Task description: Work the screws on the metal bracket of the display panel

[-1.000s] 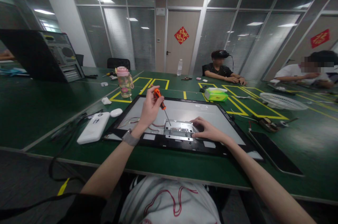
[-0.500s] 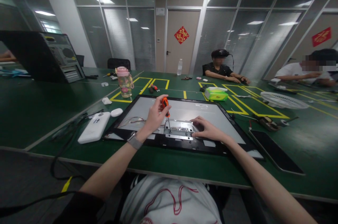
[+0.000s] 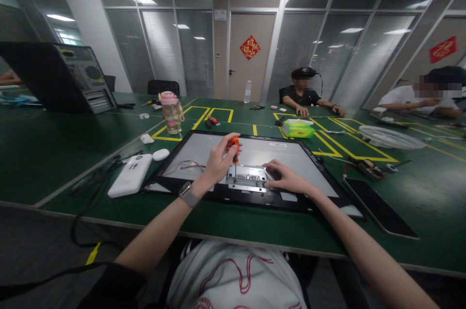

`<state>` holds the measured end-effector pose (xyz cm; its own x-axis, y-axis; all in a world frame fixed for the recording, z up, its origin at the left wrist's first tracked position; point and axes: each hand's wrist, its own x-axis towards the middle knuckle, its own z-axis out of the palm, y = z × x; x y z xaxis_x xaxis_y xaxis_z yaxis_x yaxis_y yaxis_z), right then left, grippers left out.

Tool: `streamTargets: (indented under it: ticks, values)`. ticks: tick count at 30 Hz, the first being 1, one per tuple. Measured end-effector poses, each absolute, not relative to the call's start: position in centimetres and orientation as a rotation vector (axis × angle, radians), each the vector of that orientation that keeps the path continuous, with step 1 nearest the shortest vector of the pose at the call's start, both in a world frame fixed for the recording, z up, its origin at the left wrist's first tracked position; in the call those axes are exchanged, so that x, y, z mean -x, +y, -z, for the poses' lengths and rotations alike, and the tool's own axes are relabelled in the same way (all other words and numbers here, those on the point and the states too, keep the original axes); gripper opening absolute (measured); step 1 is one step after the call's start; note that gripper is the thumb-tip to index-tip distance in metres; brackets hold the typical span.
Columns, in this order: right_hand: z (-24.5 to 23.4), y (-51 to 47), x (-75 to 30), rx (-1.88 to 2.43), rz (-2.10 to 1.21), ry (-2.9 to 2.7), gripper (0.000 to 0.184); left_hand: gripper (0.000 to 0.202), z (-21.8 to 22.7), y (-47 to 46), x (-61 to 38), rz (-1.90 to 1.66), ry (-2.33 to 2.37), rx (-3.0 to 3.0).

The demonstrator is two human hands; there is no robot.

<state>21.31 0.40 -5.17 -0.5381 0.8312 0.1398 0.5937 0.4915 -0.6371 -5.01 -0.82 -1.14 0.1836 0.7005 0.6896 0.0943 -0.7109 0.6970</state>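
- Biggest change from a second ago: the orange screwdriver (image 3: 235,146) was leaning over, and now it's standing almost straight up.
- Left hand (image 3: 219,159) has swung over to the right with it, fingers wrapped round the handle, shaft pointing down at the left end of the metal bracket (image 3: 250,172). Too small to tell if the tip is really seated in anything.
- Right hand (image 3: 286,179) hasn't budged: thumb and fingers spread around the bracket's right end. Looks like bracing to me, but I can't tell if it's actually squeezing.
- Bracket's lying near the close edge of the grey panel (image 3: 251,149), which is flat on the desk (image 3: 204,221); loose wires (image 3: 191,164) are off to the left.
- My take: upright is a much better angle for turning; a slanted driver would likely slip.
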Motion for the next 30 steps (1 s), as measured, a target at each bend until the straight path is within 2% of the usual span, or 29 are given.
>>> streamTargets:
  ticks: [5,12,18,26,30]
  values:
    - [5.4,0.5,-21.4,1.164,-0.748,-2.307,0.061,0.024,0.4,-1.3,3.5,-1.584,0.672,-1.758]
    - [5.3,0.4,-21.3,1.153,-0.732,-2.302,0.061,0.011,-1.0,-1.4,2.0,-1.523,0.829,-2.047]
    - [5.3,0.4,-21.3,1.161,-0.723,-2.298,0.060,0.027,-0.5,-1.2,2.0,-1.535,0.653,-1.797]
    - [5.5,0.3,-21.3,1.184,-0.689,-2.313,0.060,0.012,-0.4,-1.5,3.0,-1.823,0.850,-1.888]
    - [5.4,0.3,-21.3,1.187,-0.691,-2.318,0.061,0.028,-0.5,-1.1,3.8,-1.758,0.786,-1.838]
